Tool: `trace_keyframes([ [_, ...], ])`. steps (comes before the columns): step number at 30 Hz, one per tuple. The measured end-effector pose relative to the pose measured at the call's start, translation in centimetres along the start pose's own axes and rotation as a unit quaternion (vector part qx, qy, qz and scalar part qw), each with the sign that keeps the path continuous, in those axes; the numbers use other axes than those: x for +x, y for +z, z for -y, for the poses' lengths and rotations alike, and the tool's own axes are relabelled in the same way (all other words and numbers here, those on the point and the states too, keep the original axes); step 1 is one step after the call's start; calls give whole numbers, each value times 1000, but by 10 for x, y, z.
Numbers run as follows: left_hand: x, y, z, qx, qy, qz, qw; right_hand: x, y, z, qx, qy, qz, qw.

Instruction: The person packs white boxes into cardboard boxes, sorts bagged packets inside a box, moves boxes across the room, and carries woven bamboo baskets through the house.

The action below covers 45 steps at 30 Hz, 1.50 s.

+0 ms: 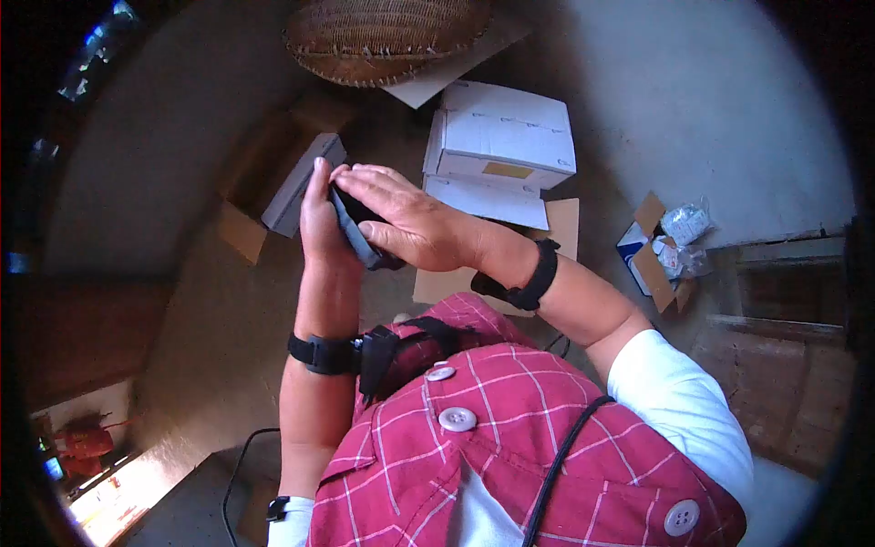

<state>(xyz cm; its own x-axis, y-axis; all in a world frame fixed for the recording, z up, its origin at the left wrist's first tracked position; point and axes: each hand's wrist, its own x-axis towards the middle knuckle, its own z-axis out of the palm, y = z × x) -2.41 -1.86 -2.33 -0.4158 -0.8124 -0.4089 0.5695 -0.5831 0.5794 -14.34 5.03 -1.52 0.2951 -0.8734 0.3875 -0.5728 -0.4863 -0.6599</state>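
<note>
Floor [210,319]: cartons are spread about it.
Hands: a dark, flat item [351,228] is sandwiched between left hand [319,223] and right hand [415,219], fingers nearly straight.
Risk: the item could be dropped if the palms were parted or slid unevenly.
Brown carton [242,232]: a pale box [303,182] is seen at its opening.
Small carton [651,273]: plastic-wrapped contents [685,223] are bunched at its mouth.

Middle box [506,137] before the basket [383,36]
</note>
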Motion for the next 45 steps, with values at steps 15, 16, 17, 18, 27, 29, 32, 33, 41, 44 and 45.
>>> trace_keyframes([
  [15,-14,24,-4,-41,41,142,988,7,-43,8,116,-6,-174,978],
  [16,-16,26,-6,-19,39,183,982,8,-49,7,154,25,-190,969],
  [17,-15,25,-8,3,37,224,974,8,-54,5,191,57,-205,958],
  [18,-14,23,-5,64,70,268,959,9,-62,2,202,72,-216,953],
  [27,-66,44,41,515,253,411,709,30,-89,30,312,47,-285,905],
  [29,-65,43,45,524,304,393,692,26,-84,40,315,110,-216,918],
  [32,-67,41,39,561,336,449,609,19,-70,47,341,120,-197,911],
  [33,-75,41,37,606,312,448,579,17,-67,50,362,129,-196,902],
  [41,-95,5,35,689,331,540,352,-7,-32,92,416,65,-77,904],
  [44,-103,14,18,684,274,535,414,-11,-32,105,380,-14,-66,923],
  [45,-106,18,12,682,261,533,427,-11,-35,108,381,-23,-50,923],
])
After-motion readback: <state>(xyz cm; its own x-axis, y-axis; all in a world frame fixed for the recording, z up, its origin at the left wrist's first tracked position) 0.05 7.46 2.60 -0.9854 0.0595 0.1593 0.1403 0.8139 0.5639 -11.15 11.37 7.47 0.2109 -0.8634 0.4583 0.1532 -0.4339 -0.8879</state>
